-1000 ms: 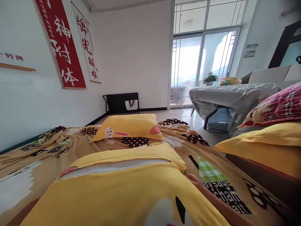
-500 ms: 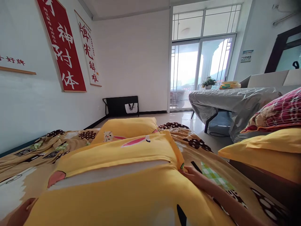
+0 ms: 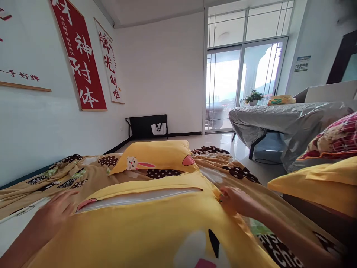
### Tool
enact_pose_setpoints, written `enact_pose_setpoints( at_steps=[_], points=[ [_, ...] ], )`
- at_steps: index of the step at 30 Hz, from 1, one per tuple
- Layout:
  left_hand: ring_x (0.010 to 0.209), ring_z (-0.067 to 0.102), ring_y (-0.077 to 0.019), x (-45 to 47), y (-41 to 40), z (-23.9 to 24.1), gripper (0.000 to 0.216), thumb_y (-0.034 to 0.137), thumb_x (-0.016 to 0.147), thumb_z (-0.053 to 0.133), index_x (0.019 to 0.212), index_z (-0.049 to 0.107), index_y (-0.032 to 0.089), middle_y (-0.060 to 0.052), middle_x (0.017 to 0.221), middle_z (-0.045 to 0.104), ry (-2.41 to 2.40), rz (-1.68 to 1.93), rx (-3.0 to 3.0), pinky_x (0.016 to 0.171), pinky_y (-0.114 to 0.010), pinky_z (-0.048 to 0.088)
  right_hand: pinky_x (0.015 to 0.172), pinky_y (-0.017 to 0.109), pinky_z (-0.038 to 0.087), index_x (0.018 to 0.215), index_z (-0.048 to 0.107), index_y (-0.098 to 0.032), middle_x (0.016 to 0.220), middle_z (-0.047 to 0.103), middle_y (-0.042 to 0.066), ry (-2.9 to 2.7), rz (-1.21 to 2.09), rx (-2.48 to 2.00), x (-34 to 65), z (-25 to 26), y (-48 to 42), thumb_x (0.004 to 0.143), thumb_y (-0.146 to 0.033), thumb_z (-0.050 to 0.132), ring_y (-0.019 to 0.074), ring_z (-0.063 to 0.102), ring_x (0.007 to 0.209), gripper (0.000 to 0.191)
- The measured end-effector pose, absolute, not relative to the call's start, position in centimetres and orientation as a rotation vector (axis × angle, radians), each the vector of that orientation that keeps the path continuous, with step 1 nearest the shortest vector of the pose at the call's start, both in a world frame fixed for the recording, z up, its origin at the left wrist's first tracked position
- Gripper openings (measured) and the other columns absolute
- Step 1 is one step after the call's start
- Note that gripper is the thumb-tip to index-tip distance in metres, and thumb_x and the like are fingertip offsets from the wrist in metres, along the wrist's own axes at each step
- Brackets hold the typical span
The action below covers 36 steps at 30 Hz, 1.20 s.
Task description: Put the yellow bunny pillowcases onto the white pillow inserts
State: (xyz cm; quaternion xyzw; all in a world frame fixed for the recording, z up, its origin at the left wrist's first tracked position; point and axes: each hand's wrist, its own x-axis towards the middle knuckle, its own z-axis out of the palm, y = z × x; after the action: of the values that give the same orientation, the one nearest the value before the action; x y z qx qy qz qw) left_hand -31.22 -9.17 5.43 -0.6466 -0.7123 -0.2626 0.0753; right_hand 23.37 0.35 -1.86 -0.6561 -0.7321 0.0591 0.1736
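Note:
A yellow pillow in a pillowcase [image 3: 145, 227] with a printed cartoon animal lies right in front of me. Its flap opening runs across the far end, and a strip of the white pillow [image 3: 145, 197] inside shows through the gap. My right hand [image 3: 235, 199] has its fingers closed on the pillowcase's far right edge. At the left edge of the pillow, my left hand [image 3: 57, 214] is slightly blurred, its fingers stretched forward and apart. Another yellow pillow [image 3: 164, 152] with a rabbit print lies flat just beyond.
A brown patterned blanket [image 3: 92, 176] covers the bed. More yellow pillows [image 3: 320, 182] are stacked at right under a plaid red cushion [image 3: 334, 137]. Farther back stand a table under plastic sheeting [image 3: 279, 115], a black folded frame [image 3: 139, 126] by the wall, and sliding glass doors [image 3: 223, 89].
My left hand has moved up and forward along the pillow's left side. The flap end has dropped lower and nearer, uncovering more of the far pillow. My right hand still holds the edge.

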Motion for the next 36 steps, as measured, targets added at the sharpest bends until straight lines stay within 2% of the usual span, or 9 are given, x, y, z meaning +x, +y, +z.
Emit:
enact_pose_setpoints(
  at_steps=[3,6,10,11,16,25,28,32,36],
  points=[
    [0.130,0.045,-0.0217,-23.5,-6.6,9.4,0.042,0.050,0.084,0.035,0.122,0.048,0.034,0.006,0.139,0.052,-1.763,-0.794,-2.079,0.108,-0.041,0.034,0.081,0.037,0.044,0.113,0.062,-0.020,0.113,0.066,0.011,-2.005,-0.092,-1.582,19.1,5.4,0.4,0.086,-0.042,0.045,0.0279,0.060,0.101,0.039],
    [0.133,0.041,-0.0204,-15.3,-3.2,12.9,0.045,0.041,0.085,0.031,0.120,0.055,0.026,0.000,0.141,0.050,-1.533,-0.789,-2.208,0.110,-0.038,0.031,0.096,0.042,0.038,0.125,0.054,-0.020,0.124,0.061,0.009,-1.949,-0.191,-1.347,13.9,9.5,0.8,0.093,-0.048,0.037,0.0275,0.056,0.113,0.047],
    [0.140,0.028,-0.0172,-9.9,1.6,9.9,0.053,0.034,0.092,0.018,0.132,0.047,0.015,-0.007,0.148,0.041,-1.750,-0.807,-2.265,0.114,-0.037,0.022,0.108,0.045,0.025,0.132,0.048,-0.014,0.141,0.047,0.014,-1.926,-0.181,-1.442,9.3,5.2,2.0,0.097,-0.045,0.031,0.0279,0.037,0.134,0.050],
    [0.142,0.024,-0.0181,-9.7,2.4,7.8,0.055,0.035,0.093,0.015,0.137,0.042,0.015,-0.007,0.151,0.035,-1.885,-0.695,-2.327,0.115,-0.039,0.019,0.107,0.046,0.026,0.130,0.050,-0.014,0.140,0.049,0.014,-2.023,-0.087,-1.491,8.7,3.1,2.2,0.097,-0.044,0.031,0.0280,0.037,0.134,0.049],
    [0.125,0.050,-0.0241,-11.2,4.0,-0.2,0.051,0.047,0.092,0.024,0.127,0.054,0.026,-0.005,0.134,0.057,-2.021,-0.372,-2.598,0.105,-0.044,0.035,0.106,0.046,0.027,0.127,0.054,-0.020,0.138,0.052,0.010,-2.204,0.078,-1.476,8.2,-3.1,1.9,0.099,-0.043,0.025,0.0253,0.040,0.132,0.046],
    [0.131,0.043,-0.0231,-11.4,3.0,0.4,0.060,0.051,0.092,0.020,0.137,0.045,0.021,-0.007,0.140,0.051,-2.003,-0.307,-2.621,0.108,-0.043,0.029,0.107,0.047,0.024,0.135,0.048,-0.016,0.143,0.044,0.016,-2.297,0.257,-1.437,9.4,-0.7,0.3,0.082,-0.065,0.048,0.0321,0.034,0.134,0.072],
    [0.132,0.042,-0.0233,-11.3,2.7,0.3,0.060,0.050,0.092,0.020,0.138,0.044,0.021,-0.007,0.142,0.048,-2.019,-0.270,-2.604,0.109,-0.043,0.028,0.103,0.040,0.030,0.132,0.051,-0.019,0.136,0.051,0.013,-2.276,0.320,-1.431,9.6,-0.4,-0.1,0.078,-0.050,0.058,0.0292,0.044,0.126,0.062],
    [0.134,0.040,-0.0234,-11.2,2.5,0.3,0.061,0.050,0.093,0.020,0.140,0.042,0.019,-0.007,0.144,0.046,-2.034,-0.249,-2.592,0.111,-0.042,0.026,0.084,0.031,0.040,0.106,0.064,-0.019,0.108,0.067,0.008,-2.106,0.250,-1.542,9.4,-0.1,-0.3,0.078,-0.021,0.051,0.0216,0.060,0.099,0.031],
    [0.132,0.042,-0.0249,-11.1,1.9,0.9,0.063,0.052,0.094,0.017,0.141,0.042,0.017,-0.009,0.142,0.048,-1.958,-0.297,-2.624,0.109,-0.043,0.029,0.079,0.033,0.039,0.090,0.067,-0.017,0.097,0.070,0.010,-2.029,0.087,-1.772,9.5,0.1,0.1,0.081,-0.009,0.045,0.0236,0.062,0.092,0.025]
  ],
)
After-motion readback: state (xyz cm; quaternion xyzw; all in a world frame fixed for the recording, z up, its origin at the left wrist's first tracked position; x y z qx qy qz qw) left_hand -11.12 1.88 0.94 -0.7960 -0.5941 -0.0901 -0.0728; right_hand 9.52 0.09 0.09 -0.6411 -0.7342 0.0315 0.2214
